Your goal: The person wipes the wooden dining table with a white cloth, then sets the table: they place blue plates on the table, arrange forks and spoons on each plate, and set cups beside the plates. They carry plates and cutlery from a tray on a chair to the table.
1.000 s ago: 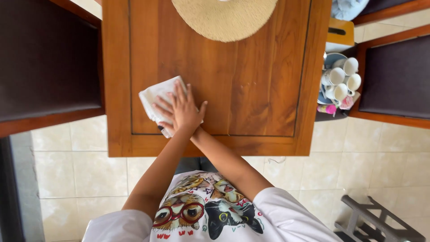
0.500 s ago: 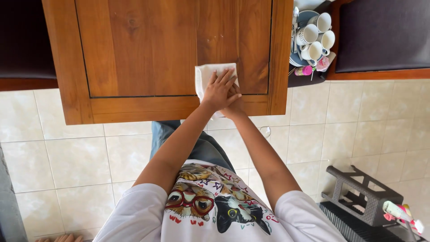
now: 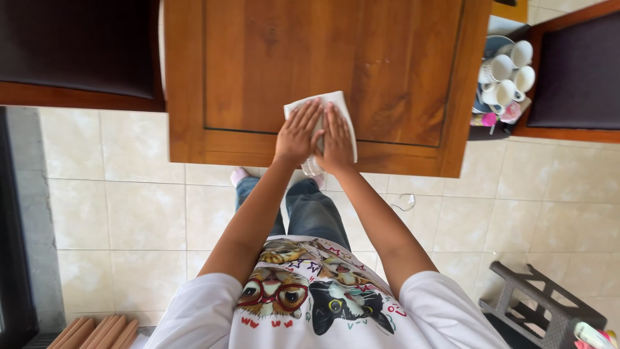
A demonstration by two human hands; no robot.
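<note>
Your left hand (image 3: pixel 298 134) and right hand (image 3: pixel 337 137) lie flat and open, side by side, pressing the white cloth (image 3: pixel 323 123) near the worktop's (image 3: pixel 258 58) near edge; its long axis runs away from you.

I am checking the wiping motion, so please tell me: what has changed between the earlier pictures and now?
The white cloth has travelled along the near edge of the wooden table: from its left corner to the right, now back near the middle. Earlier the wrists were crossed; now the left hand and right hand press it side by side. Both palms stayed flat on the cloth; the white cups stayed beside the table.
</note>
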